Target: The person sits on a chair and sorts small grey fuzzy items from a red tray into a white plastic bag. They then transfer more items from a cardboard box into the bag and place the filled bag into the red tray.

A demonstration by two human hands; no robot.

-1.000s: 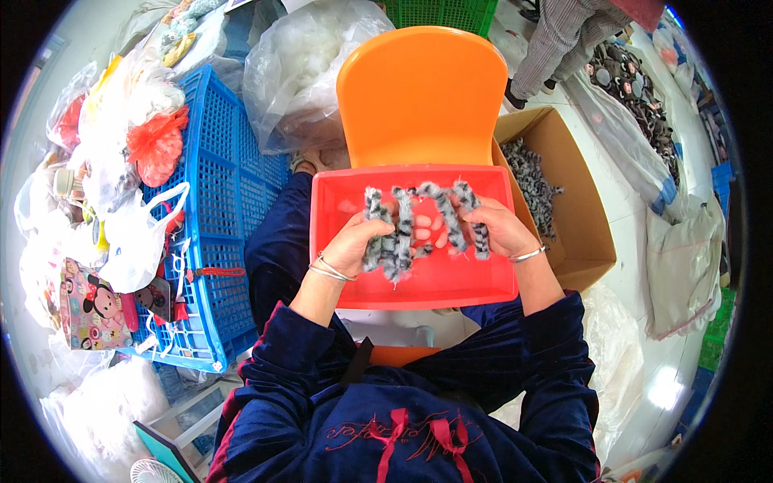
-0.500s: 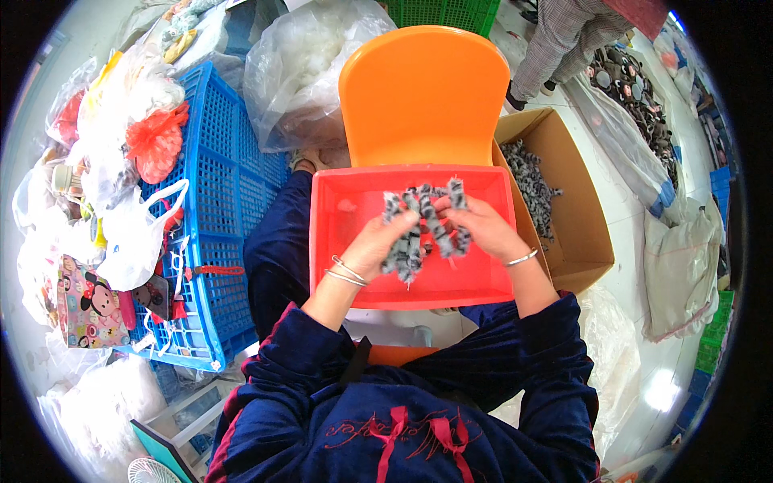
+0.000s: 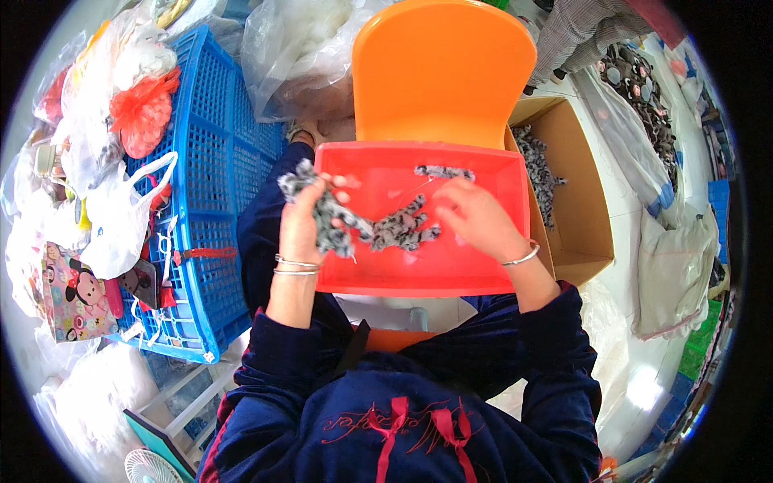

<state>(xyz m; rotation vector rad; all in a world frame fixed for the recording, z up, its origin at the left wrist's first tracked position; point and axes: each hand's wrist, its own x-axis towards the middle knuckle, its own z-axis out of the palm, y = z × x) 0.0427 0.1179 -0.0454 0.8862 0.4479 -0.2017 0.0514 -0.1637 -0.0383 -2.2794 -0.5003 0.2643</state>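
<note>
Several short grey-and-black fuzzy plush strips are bunched in my left hand (image 3: pixel 301 225), its fingers closed round them over the left rim of the red tray (image 3: pixel 419 278). From that hand a linked run of plush strips (image 3: pixel 398 227) stretches rightward across the tray. My right hand (image 3: pixel 483 219) is above the tray's right half, its fingers bent and apart, and I see nothing gripped in them. Just beyond its fingertips is a single plush strip (image 3: pixel 444 171), near the tray's far side. A fine thread seems to run close to it.
An orange chair (image 3: pixel 443 72) stands behind the tray. To the right is a cardboard box (image 3: pixel 584 217) with more plush pieces (image 3: pixel 538 173). A blue plastic crate (image 3: pixel 213 161) is on the left, beside bags. Someone's checked trousers (image 3: pixel 584 36) show at the upper right.
My hands have moved apart from the middle of the tray. The left went left with the bunch, the linked strips now stretch out, and one strip is separate near the far side.
</note>
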